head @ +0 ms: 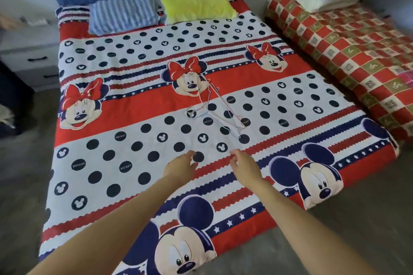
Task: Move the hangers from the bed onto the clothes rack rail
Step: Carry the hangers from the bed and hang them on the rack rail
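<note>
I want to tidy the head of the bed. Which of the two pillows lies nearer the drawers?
The blue striped pillow. It lies on the side toward the drawers; the yellow pillow sits on its far side.

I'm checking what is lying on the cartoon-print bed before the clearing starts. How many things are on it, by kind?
Wire hangers: a tangled bunch in the middle of the bed; 2 at least, exact count unclear
Blue striped pillow: 1
Yellow-green pillow: 1
Total: 4 at least

Both the left hand and the right hand reach toward the bunch, holding nothing.
</note>
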